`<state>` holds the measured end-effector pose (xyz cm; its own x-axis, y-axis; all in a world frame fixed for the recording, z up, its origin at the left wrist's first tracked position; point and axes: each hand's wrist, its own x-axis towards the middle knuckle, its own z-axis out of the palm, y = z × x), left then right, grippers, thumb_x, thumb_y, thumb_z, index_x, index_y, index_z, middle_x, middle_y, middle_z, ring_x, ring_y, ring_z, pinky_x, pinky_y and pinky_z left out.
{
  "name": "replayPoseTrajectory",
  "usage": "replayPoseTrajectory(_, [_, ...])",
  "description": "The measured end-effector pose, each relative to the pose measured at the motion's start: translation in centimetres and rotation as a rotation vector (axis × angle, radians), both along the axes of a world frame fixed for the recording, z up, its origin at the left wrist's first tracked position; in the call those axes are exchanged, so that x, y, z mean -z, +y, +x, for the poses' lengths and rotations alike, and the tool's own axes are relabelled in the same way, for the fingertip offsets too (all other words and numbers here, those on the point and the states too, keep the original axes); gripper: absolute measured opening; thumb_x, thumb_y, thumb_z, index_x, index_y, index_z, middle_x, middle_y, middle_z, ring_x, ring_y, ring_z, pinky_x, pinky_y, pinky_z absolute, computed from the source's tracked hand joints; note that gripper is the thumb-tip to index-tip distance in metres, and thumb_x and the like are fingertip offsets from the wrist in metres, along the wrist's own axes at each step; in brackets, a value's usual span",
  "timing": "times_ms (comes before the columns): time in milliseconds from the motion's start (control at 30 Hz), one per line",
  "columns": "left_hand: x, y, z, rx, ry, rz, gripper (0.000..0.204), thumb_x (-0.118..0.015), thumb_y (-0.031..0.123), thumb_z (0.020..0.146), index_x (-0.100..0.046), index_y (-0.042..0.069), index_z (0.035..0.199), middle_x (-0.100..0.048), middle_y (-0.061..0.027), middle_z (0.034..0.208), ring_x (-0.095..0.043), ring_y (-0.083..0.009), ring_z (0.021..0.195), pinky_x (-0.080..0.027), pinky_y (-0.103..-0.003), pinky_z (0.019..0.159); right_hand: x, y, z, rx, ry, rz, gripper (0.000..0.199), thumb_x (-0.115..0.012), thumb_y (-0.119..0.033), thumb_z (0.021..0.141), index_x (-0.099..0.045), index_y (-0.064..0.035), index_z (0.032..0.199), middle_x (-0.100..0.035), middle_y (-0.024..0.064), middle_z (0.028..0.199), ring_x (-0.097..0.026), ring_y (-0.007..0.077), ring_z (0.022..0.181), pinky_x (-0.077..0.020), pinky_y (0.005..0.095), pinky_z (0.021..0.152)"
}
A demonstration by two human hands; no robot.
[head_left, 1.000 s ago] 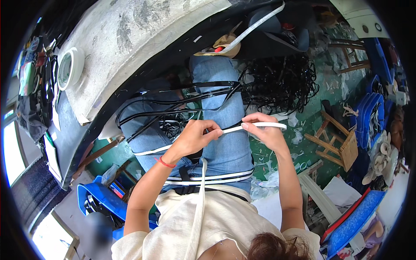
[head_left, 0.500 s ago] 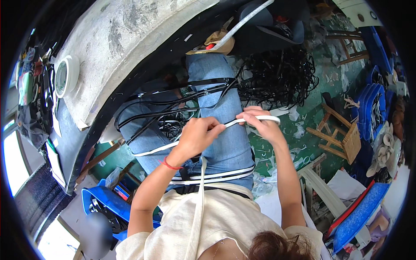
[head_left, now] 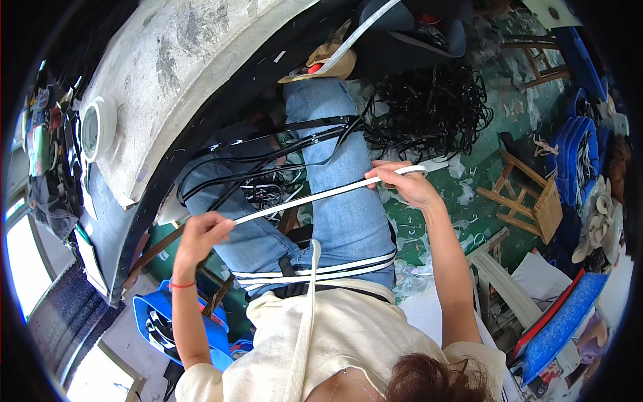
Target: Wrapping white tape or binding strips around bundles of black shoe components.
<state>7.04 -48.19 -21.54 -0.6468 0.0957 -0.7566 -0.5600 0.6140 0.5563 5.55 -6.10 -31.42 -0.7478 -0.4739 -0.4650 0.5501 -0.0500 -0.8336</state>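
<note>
A narrow white strip (head_left: pixel 295 203) is stretched taut over my jeans (head_left: pixel 338 161), sloping from lower left to upper right. My left hand (head_left: pixel 201 238) pinches its lower end beside my left thigh. At the other side my right hand (head_left: pixel 407 186) grips it between thumb and fingers, and its tail loops over that hand toward the right. A thin black edge shows along the strip near the right hand. Several glossy black strips (head_left: pixel 268 144) lie across both legs farther out. More white strips (head_left: pixel 315 273) with dark lines run across my lap.
A worn pale table (head_left: pixel 157 87) with a roll of tape (head_left: pixel 98 128) curves along the left. Tangled black strips (head_left: pixel 429 110) pile on the littered green floor. Wooden stools (head_left: pixel 529 194) stand at right, near blue bins (head_left: pixel 577 157); another blue bin (head_left: pixel 151 311) sits lower left.
My left hand has moved left and down, away from the right hand, with the white strip now pulled into a long straight span. The right hand has barely shifted.
</note>
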Motion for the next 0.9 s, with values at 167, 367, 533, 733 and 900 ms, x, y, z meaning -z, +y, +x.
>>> replayPoseTrajectory(167, [0.1,-7.4,3.6,-0.065,0.134,-0.072,0.024,-0.067,0.022,0.084,-0.065,-0.002,0.082,-0.06,-0.0019,0.064,-0.055,-0.0074,0.06,-0.043,-0.022,0.056,-1.0,-0.5,-0.8,-0.058,0.056,0.048,0.032,-0.056,-0.028,0.089,-0.069,-0.0014,0.1,-0.065,0.0032,0.083,-0.049,0.0086,0.077,-0.037,0.0217,0.068])
replayPoseTrajectory(367, [1.9,-19.2,8.2,-0.212,0.214,-0.636,0.025,-0.063,0.025,0.086,-0.067,0.001,0.087,-0.062,-0.0031,0.066,-0.06,-0.0129,0.064,-0.046,-0.026,0.063,-1.4,-0.1,-0.8,-0.044,0.016,0.025,0.029,-0.056,-0.022,0.088,-0.069,0.0,0.101,-0.065,0.0034,0.079,-0.043,0.0069,0.068,-0.0344,0.0212,0.061])
replayPoseTrajectory(533, [2.9,-22.8,11.9,0.085,0.445,-1.142,0.021,-0.06,0.021,0.083,-0.066,0.004,0.094,-0.066,-0.0145,0.087,-0.063,-0.0303,0.077,-0.048,-0.04,0.07,-1.3,-0.1,-1.0,-0.016,0.014,0.017,0.028,-0.057,-0.022,0.088,-0.069,0.0008,0.1,-0.066,0.0039,0.078,-0.043,0.0052,0.063,-0.0315,0.02,0.057])
replayPoseTrajectory(733, [-1.5,7.8,3.2,0.191,0.822,-0.262,0.019,-0.07,0.014,0.078,-0.065,0.005,0.094,-0.066,-0.0121,0.092,-0.062,-0.0295,0.086,-0.047,-0.038,0.076,-0.8,-0.3,-0.4,0.043,-0.03,-0.03,0.029,-0.057,-0.023,0.089,-0.068,0.0011,0.1,-0.067,0.0058,0.078,-0.048,0.0067,0.067,-0.0337,0.0214,0.063])
replayPoseTrajectory(900, [2.2,15.6,-2.0,0.281,0.463,0.093,0.024,-0.063,0.024,0.086,-0.066,0.0,0.089,-0.064,-0.0119,0.073,-0.062,-0.0226,0.064,-0.047,-0.031,0.059,-1.1,-0.4,-0.5,0.051,-0.111,-0.039,0.029,-0.057,-0.024,0.089,-0.069,0.0006,0.099,-0.067,0.006,0.077,-0.052,0.0079,0.071,-0.0346,0.0227,0.067])
